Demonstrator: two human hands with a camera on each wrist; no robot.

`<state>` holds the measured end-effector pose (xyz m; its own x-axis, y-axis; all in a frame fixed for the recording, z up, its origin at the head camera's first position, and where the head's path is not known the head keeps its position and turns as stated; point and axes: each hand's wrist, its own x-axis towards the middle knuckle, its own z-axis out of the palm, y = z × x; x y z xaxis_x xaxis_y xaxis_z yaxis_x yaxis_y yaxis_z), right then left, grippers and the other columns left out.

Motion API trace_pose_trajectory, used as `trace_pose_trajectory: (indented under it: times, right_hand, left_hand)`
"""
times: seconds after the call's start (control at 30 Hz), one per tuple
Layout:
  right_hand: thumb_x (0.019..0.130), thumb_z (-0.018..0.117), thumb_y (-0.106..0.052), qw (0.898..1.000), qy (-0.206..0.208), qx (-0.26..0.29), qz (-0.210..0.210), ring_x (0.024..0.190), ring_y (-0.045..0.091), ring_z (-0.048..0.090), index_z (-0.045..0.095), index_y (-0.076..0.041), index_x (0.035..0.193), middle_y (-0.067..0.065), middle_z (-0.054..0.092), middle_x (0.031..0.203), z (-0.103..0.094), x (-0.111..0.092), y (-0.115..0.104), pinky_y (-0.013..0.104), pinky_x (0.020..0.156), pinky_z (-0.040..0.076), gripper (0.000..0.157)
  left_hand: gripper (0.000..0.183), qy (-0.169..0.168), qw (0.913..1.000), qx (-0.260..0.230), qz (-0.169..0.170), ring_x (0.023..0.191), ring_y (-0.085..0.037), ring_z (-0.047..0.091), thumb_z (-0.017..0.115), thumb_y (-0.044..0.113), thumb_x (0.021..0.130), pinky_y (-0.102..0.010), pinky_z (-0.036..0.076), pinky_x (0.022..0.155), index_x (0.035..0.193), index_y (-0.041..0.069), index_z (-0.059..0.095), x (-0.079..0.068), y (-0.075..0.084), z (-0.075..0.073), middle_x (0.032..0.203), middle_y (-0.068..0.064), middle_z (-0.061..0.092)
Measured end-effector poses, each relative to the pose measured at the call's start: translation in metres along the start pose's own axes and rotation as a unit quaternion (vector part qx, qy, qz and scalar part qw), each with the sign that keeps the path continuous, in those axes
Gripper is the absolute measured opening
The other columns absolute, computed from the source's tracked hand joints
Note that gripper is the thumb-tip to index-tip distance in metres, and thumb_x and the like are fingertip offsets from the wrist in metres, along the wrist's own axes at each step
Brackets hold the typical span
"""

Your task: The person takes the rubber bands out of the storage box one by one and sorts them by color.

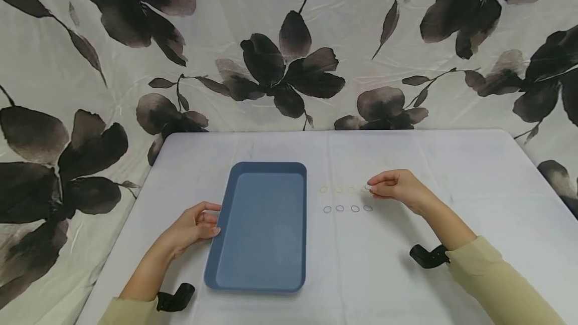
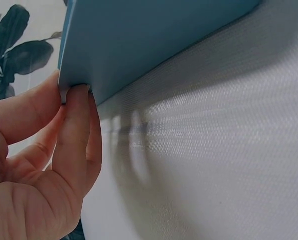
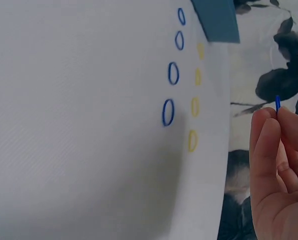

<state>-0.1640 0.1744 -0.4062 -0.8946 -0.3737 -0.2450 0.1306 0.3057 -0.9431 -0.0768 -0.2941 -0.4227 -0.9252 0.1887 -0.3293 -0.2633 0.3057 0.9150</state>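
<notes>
My left hand (image 1: 191, 227) grips the left rim of a blue rectangular tray (image 1: 262, 229). In the left wrist view, thumb and fingers pinch the edge from both sides, and the tray's side (image 2: 134, 45) slopes above the white tabletop. To the right of the tray, my right hand (image 1: 399, 189) pinches a thin blue rubber band (image 3: 277, 102) between thumb and fingertips, most of it hidden by the fingers. Below that hand lie a row of yellow rubber bands (image 3: 194, 107) and, nearer me, a row of blue rubber bands (image 3: 168, 112), each flat and apart from its neighbours.
A white cloth (image 1: 379, 275) with faint creases covers the table. Behind the table's far edge hangs a pale curtain (image 1: 361, 4) with dark flowers. Black devices (image 1: 429, 256) are strapped at both wrists, by the sleeves.
</notes>
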Motion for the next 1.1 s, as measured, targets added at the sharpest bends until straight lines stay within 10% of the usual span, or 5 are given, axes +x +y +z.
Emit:
trace_pose_trajectory:
  times: [1.1]
  right_hand:
    - [0.085,0.065,-0.003,0.996,0.012,-0.070,0.055,0.075,0.011,0.063,0.062,0.013,0.103,0.007,0.068,0.084,-0.013,-0.007,0.039,0.024,0.069,0.053,0.024]
  left_hand:
    - [0.060,-0.002,0.9999,-0.006,-0.010,0.079,-0.012,0.057,0.063,-0.007,0.081,-0.023,0.052,0.070,0.132,-0.012,0.033,0.001,0.004,0.001,0.094,-0.011,0.055]
